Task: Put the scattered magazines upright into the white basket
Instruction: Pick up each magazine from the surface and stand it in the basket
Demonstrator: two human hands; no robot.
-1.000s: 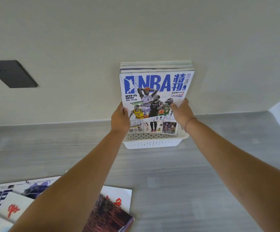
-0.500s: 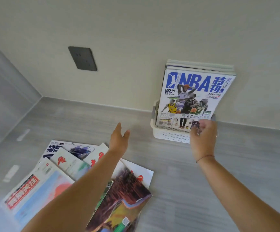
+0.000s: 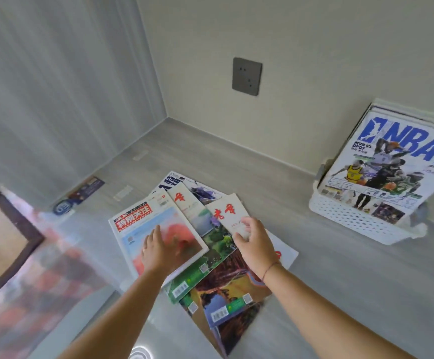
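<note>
A white perforated basket [image 3: 350, 222] stands against the wall at the right. It holds several upright magazines, with an NBA magazine [image 3: 392, 161] in front. Several magazines lie fanned out on the grey surface [image 3: 340, 294] in the middle. My left hand [image 3: 158, 251] lies flat, fingers apart, on a white magazine with a red masthead [image 3: 143, 221]. My right hand [image 3: 256, 244] is curled on the lower edge of a small cream magazine with red characters [image 3: 225, 212]. A landscape-cover magazine [image 3: 226, 301] lies nearest me, partly under my right wrist.
A dark wall socket [image 3: 247, 76] sits on the back wall. A side wall [image 3: 55, 86] closes the left. A small dark card [image 3: 81, 194] lies near that wall. A blurred dark-framed object [image 3: 5, 237] fills the left edge.
Both hands left the NBA magazine standing in the basket and came down to the scattered pile. The view swung left, so the basket now sits at the right.
</note>
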